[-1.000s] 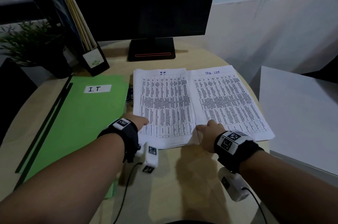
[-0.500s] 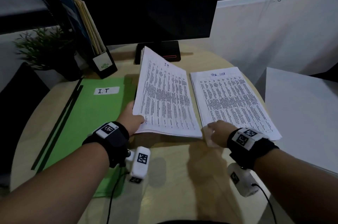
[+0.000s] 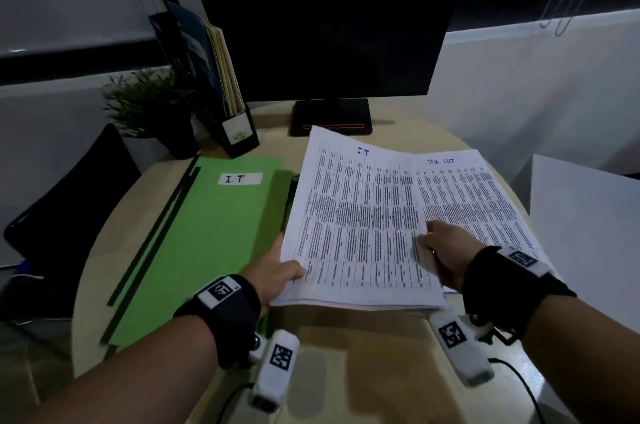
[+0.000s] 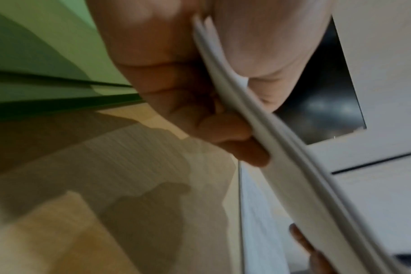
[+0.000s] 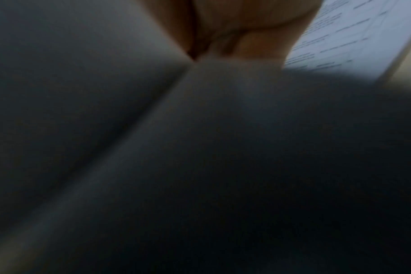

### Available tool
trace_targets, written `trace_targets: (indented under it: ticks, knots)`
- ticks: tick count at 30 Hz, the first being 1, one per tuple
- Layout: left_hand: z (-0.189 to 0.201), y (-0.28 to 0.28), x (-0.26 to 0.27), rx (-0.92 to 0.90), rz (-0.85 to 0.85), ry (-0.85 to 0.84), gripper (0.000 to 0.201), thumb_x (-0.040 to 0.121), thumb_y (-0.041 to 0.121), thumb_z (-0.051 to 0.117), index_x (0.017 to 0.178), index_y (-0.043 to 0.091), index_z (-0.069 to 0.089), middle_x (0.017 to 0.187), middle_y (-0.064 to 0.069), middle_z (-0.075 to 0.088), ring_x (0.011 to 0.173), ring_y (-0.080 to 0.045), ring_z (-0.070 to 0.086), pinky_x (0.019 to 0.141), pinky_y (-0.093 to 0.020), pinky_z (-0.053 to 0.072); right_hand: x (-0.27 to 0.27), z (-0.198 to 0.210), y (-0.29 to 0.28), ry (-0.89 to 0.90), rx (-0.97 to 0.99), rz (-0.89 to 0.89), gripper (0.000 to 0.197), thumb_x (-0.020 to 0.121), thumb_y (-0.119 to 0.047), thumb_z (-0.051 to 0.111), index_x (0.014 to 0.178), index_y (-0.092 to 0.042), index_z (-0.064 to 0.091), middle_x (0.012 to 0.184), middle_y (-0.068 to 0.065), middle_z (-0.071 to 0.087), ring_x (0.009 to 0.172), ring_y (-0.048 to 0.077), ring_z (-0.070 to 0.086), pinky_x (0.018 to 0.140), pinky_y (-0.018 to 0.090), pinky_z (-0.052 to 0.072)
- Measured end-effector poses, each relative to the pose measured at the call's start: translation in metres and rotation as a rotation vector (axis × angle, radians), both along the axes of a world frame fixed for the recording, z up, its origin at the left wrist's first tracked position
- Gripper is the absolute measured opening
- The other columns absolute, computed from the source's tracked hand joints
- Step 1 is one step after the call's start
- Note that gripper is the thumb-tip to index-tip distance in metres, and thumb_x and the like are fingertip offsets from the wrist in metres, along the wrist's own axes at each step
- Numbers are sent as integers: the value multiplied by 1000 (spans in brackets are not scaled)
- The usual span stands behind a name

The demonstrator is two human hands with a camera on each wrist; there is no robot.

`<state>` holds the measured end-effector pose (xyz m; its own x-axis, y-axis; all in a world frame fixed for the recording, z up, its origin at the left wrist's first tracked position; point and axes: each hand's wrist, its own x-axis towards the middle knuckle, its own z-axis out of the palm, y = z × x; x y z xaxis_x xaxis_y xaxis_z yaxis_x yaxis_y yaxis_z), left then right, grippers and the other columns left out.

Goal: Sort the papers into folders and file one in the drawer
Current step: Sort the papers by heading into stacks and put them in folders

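The left hand (image 3: 273, 276) pinched the I.T stack (image 3: 360, 226) by its near left corner, raised off the table (image 3: 346, 371) beside the green folder (image 3: 207, 243). The right hand (image 3: 446, 253) gripped its right edge, over the task-list stack (image 3: 485, 201).

2 paper stacks (image 3: 360, 215), 1 green folder (image 3: 214, 236)

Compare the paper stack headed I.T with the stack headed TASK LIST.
The I.T stack is lifted off the table, held by the left hand and right hand; the TASK LIST stack lies flat. The I.T stack bends and overlaps the TASK LIST stack's left edge, which is partly hidden. Both are white sheets with dense printed tables and blue handwritten headings.
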<state>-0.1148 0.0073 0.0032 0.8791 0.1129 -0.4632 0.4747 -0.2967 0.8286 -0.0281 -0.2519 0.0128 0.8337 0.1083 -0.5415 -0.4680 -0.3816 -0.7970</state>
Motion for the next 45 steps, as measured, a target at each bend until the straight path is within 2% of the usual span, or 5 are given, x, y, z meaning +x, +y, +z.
trace_targets:
  ticks: [7,12,16,21,45]
  knots:
    - [-19,11,13,391,-65,67,31,94,38,52,119,19,57,122,-1,60,97,-17,56,91,-32,47,-11,-22,-13,-142,-330,65,14,95,-3,39,98,-11,49,91,17,64,68,25,59,58,29,47]
    - [-24,37,25,1027,-206,390,84,68,64,65,131,15,41,132,-12,41,108,-31,53,89,-39,50,-22,-27,-22,-120,-261,-20,17,95,-3,39,103,-12,52,89,19,64,76,35,67,69,49,57]
    - [-32,39,24,995,-256,395,74,72,56,68,128,14,43,124,-11,47,94,-26,56,81,-34,51,-26,-21,-21,-124,-218,-55,21,96,-2,38,95,-16,53,86,17,64,79,39,66,74,54,56]
    - [-26,47,26,842,-220,309,60,88,32,60,139,11,37,136,-11,47,113,-26,55,88,-31,49,-30,-20,-18,-135,-179,-92,20,97,-3,37,100,-14,53,77,13,64,52,20,60,44,25,45]
    - [5,65,27,557,55,84,5,85,13,65,83,18,64,97,-3,66,87,-20,62,84,-36,55,-44,-20,-1,-165,-140,-155,20,97,-5,39,106,-15,53,89,13,67,70,32,66,55,34,53]
